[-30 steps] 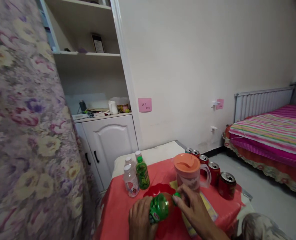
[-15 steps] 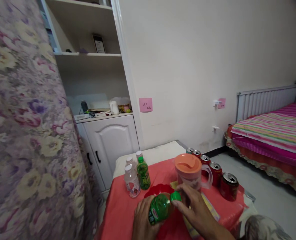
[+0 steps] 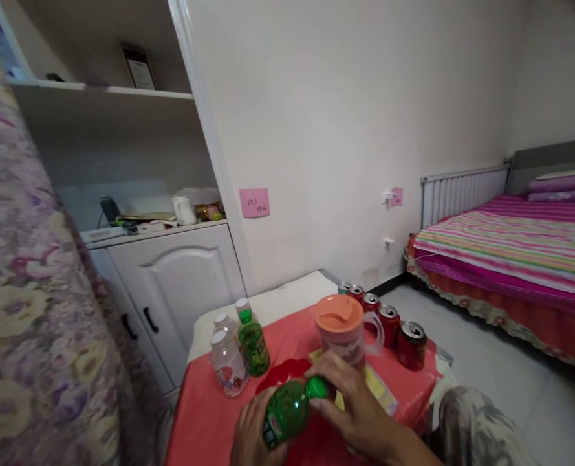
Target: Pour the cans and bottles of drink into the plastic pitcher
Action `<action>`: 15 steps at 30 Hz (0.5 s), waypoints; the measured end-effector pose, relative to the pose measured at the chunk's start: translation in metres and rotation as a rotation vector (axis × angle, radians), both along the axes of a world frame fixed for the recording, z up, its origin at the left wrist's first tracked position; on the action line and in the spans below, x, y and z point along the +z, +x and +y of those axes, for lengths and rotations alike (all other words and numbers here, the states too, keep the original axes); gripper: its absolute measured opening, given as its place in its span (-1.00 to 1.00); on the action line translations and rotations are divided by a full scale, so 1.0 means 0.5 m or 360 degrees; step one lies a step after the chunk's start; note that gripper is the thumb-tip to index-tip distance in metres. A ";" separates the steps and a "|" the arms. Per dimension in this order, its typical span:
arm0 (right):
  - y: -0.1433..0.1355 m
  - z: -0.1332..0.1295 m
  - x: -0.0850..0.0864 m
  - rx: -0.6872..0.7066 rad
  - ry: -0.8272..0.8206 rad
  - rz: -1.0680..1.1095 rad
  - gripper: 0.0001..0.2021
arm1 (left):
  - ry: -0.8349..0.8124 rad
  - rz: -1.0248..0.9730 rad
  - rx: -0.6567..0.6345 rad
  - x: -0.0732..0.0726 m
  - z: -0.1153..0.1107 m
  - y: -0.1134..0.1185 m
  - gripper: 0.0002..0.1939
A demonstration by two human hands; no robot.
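Note:
My left hand (image 3: pixel 257 430) is wrapped round the body of a green bottle (image 3: pixel 287 413), which lies tilted over a red dish (image 3: pixel 287 371). The fingers of my right hand (image 3: pixel 352 401) pinch its green cap (image 3: pixel 316 387), which sits at the bottle's mouth. Behind my right hand stands a clear pitcher (image 3: pixel 343 346) with an orange lid (image 3: pixel 339 313). To the left, another green bottle (image 3: pixel 254 346) stands upright beside clear bottles with white caps (image 3: pixel 229 366).
Several cans (image 3: pixel 412 346) stand in a row along the right side of the red-covered table (image 3: pixel 200 414). A yellow packet (image 3: pixel 377 388) lies under my right wrist. A floral curtain (image 3: pixel 25 291) hangs at the left, and a bed (image 3: pixel 505 239) is at the right.
The camera view has turned to the right, so the table and hands appear further left. Both hands keep their hold on the green bottle and its cap.

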State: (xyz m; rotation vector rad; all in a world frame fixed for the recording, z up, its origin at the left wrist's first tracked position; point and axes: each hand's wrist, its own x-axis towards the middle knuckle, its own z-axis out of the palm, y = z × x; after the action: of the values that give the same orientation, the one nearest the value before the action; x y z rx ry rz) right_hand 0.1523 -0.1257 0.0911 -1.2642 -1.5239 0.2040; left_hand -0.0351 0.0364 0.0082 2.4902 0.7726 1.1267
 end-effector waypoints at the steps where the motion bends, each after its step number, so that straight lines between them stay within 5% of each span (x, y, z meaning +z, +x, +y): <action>1: 0.001 -0.003 0.003 0.0057 0.0034 -0.0028 -0.72 | -0.0005 -0.0003 -0.0016 0.000 0.002 -0.001 -0.47; 6: 0.004 -0.006 0.006 0.0154 0.0080 -0.0001 -0.59 | -0.0002 -0.0006 -0.0020 0.003 0.002 -0.005 -0.49; 15: 0.002 -0.016 0.011 0.0080 0.0171 -0.0071 -0.70 | -0.0150 -0.0042 -0.0068 0.022 -0.006 -0.001 -0.50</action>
State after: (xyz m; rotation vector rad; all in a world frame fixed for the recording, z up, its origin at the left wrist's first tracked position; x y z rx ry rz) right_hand 0.1531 -0.1336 0.0967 -1.1531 -1.5852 0.1256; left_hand -0.0359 0.0332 0.0191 2.3984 0.7437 1.0807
